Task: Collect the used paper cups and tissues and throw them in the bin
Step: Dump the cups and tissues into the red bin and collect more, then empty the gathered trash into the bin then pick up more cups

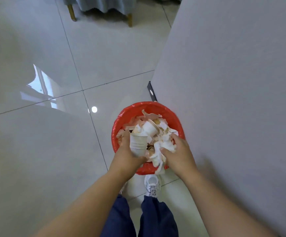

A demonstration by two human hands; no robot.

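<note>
Navy trousers (121, 219) and a white shoe (152, 183) stand just short of the bin. Left hand (127, 152), fingers curled, grips a stack of ribbed white paper cups (138, 145). Right hand (177, 153) clutches crumpled white tissues (162, 147). Both are held over the red-lined bin (173, 113), which is filled with cups and tissue scraps and stands on the glossy tiled floor (53, 151).
</note>
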